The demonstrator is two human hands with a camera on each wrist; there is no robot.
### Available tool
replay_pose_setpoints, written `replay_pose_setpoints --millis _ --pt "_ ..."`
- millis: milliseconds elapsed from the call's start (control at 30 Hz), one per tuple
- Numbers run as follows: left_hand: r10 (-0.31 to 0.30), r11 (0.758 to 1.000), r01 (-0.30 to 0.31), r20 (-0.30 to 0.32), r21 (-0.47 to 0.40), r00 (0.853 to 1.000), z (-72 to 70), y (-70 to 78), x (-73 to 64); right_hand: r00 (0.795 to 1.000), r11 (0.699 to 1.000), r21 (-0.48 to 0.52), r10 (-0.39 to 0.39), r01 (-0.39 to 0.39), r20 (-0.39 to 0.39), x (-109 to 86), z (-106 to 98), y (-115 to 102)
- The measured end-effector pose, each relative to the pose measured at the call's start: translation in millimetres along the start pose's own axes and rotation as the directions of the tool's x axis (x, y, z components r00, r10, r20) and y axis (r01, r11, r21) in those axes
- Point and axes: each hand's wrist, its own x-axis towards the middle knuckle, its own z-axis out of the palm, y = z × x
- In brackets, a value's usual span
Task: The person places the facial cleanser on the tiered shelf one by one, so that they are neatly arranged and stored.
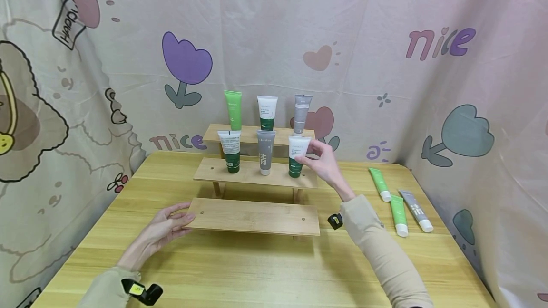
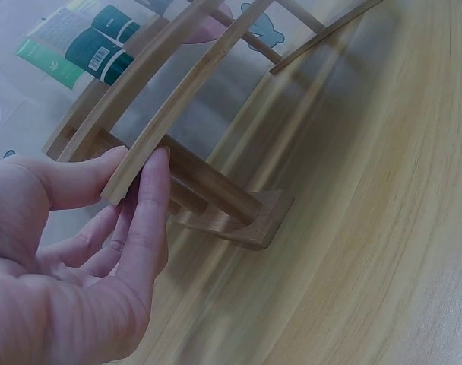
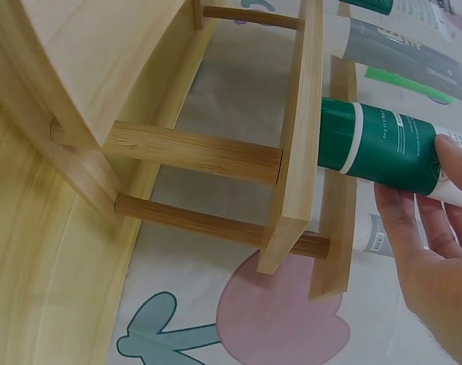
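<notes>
A three-tier wooden stand (image 1: 252,216) is on the table. My left hand (image 1: 164,227) pinches the left end of its lowest board, thumb above and fingers beneath, as the left wrist view shows. My right hand (image 1: 322,161) grips a white and green tube (image 3: 390,144) between thumb and fingers. This tube stands upright on its cap at the right end of the middle board (image 1: 282,178). Beside it on that board are a grey tube (image 1: 265,152) and another white and green tube (image 1: 231,151).
The top board (image 1: 248,134) bears a green tube (image 1: 233,110), a white and green tube (image 1: 267,113) and a grey tube (image 1: 301,114). Two green tubes (image 1: 379,183) and a grey tube (image 1: 416,209) lie on the table's right side. A printed curtain (image 1: 274,32) hangs behind.
</notes>
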Motion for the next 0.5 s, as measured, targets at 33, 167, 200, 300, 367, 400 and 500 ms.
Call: replay_pose_setpoints --millis 33,167,200,300,367,400,500 --pt "-0.003 1.0 0.003 -0.002 -0.001 1.0 0.1 0.1 0.0 1.0 1.0 -0.004 -0.003 0.003 0.001 -0.1 -0.1 0.2" --pt "-0.005 1.0 0.005 -0.006 0.001 1.0 0.4 0.1 0.0 1.0 1.0 -0.007 -0.006 0.006 0.003 -0.4 -0.3 0.9" --pt "-0.004 1.0 0.004 -0.005 0.002 1.0 0.4 0.1 0.0 1.0 1.0 -0.007 -0.005 0.005 0.003 -0.3 -0.2 1.2" --pt "-0.002 1.0 0.002 -0.005 0.004 1.0 0.3 0.1 0.1 1.0 1.0 -0.005 -0.005 0.005 0.003 -0.2 -0.1 1.7" --pt "-0.001 1.0 0.001 -0.006 0.004 1.0 0.3 0.0 0.1 1.0 1.0 -0.001 -0.005 0.005 0.003 0.0 0.0 2.0" --pt "-0.002 1.0 0.002 -0.006 0.005 1.0 0.3 0.0 0.1 1.0 1.0 0.001 -0.006 0.006 0.003 0.0 0.0 2.2" --pt "-0.003 1.0 0.003 -0.007 0.006 1.0 0.3 -0.1 -0.1 1.0 1.0 0.013 -0.007 0.007 0.003 -0.1 0.2 2.3"
